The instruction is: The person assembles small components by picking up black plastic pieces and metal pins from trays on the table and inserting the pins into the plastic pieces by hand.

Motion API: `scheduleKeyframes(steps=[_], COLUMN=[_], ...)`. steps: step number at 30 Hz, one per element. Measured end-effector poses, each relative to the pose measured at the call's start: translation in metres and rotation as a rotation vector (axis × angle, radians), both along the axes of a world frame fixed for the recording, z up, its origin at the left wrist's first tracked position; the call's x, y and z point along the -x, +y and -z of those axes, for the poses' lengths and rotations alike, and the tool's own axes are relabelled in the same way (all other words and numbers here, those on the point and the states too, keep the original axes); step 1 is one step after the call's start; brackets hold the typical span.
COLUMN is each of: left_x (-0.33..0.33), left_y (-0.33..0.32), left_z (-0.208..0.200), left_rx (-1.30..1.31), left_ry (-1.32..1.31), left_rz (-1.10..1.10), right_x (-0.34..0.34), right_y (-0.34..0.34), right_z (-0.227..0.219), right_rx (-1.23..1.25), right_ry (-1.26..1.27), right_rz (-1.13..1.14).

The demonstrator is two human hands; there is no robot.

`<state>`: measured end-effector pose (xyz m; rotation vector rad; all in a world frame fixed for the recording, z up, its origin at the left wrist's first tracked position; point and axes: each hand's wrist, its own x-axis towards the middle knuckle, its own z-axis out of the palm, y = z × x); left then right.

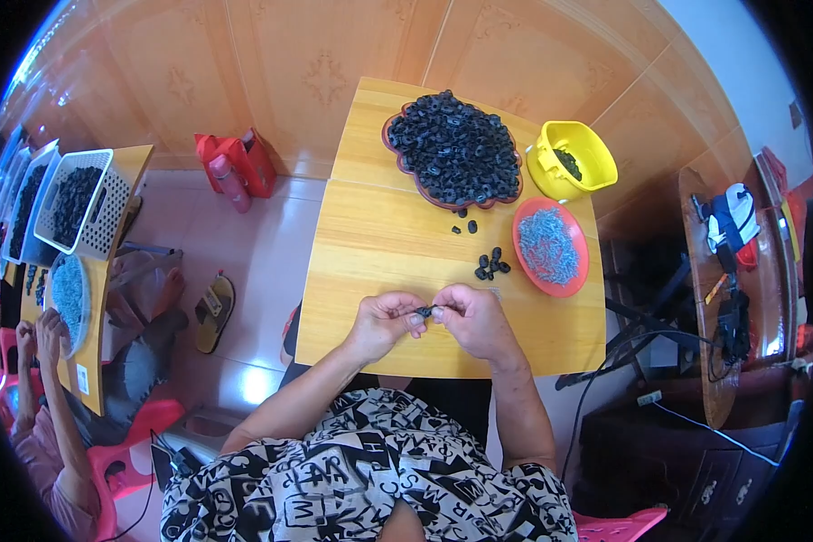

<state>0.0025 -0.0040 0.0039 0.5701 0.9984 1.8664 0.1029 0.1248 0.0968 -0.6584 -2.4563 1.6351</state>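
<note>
From the head camera, your left hand (384, 322) and right hand (472, 318) meet over the wooden table (379, 244), fingertips pressed together pinching one small black ring (423, 312) between them. At one o'clock lie loose black rings (490, 265); beyond, a heaped tray (454, 149).

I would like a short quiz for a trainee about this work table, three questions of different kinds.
1. True or false: both hands, left hand and right hand, meet over the wooden table.
2. What fills the red plate? A) black rings B) small grey metal parts C) nothing
3. Which container holds the big heap of black rings?

Key:
1. True; the fingers pinch a small black part between them.
2. B.
3. The dark red tray, left of the yellow bin.
</note>
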Motion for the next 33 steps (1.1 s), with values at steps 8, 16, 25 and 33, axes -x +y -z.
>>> scheduleKeyframes(steps=[8,16,25,33], left_x=[-0.001,-0.006,-0.008,-0.007], left_y=[-0.001,-0.003,-0.006,-0.006], left_z=[-0.001,-0.008,-0.017,-0.014], left_rx=[0.094,0.286,0.264,0.202], left_ry=[0.103,0.340,0.357,0.506], left_rz=[0.006,0.064,0.103,0.112], right_x=[0.004,0.000,-0.016,-0.018], right_y=[-0.008,-0.009,0.022,0.029], right_z=[0.000,0.000,0.030,0.050], right_rx=[-0.221,-0.373,0.591,0.839], right_ry=[-0.002,-0.062,-0.047,-0.142], right_rz=[0.008,-0.132,-0.144,-0.139])
